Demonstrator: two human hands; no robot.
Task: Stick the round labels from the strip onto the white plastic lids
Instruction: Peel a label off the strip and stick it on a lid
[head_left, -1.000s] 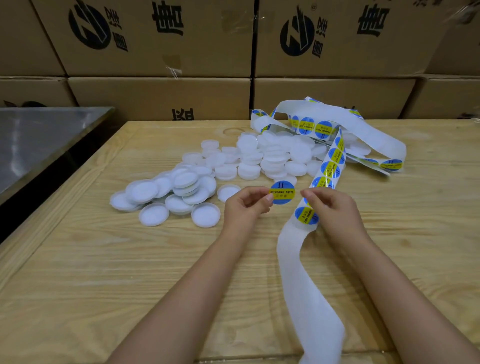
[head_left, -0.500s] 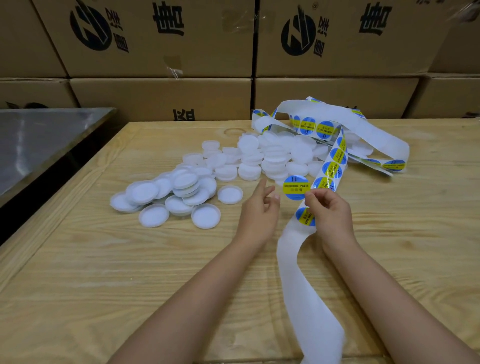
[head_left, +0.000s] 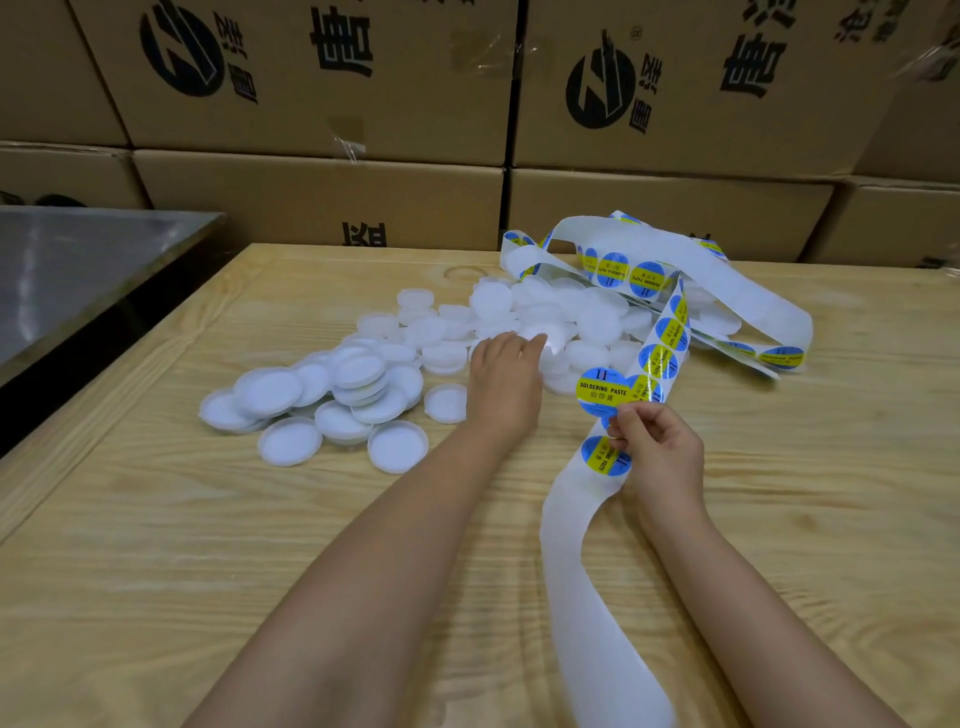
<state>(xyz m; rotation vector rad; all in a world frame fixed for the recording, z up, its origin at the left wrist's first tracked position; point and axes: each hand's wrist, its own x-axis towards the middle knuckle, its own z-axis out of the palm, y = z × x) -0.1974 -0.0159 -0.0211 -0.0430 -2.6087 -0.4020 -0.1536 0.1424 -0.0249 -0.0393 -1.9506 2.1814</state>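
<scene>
Left hand (head_left: 506, 384) lies relaxed, touching the lid pile (head_left: 363, 384); just right of it, right hand (head_left: 657, 447) pinches a peeled label (head_left: 602, 391) and the strip (head_left: 582, 571).

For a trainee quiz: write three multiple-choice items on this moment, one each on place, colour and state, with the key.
1. The left hand touches: A the pile of white lids; B the steel surface; C a cardboard box.
2. The peeled label is: A red and white; B blue and yellow; C green and black.
3. The right hand: A lies flat on the table; B pinches the peeled label; C hangs empty.
Key: 1 A, fingertips on the lids; 2 B, blue disc, yellow band; 3 B, thumb and finger grip its edge.
</scene>
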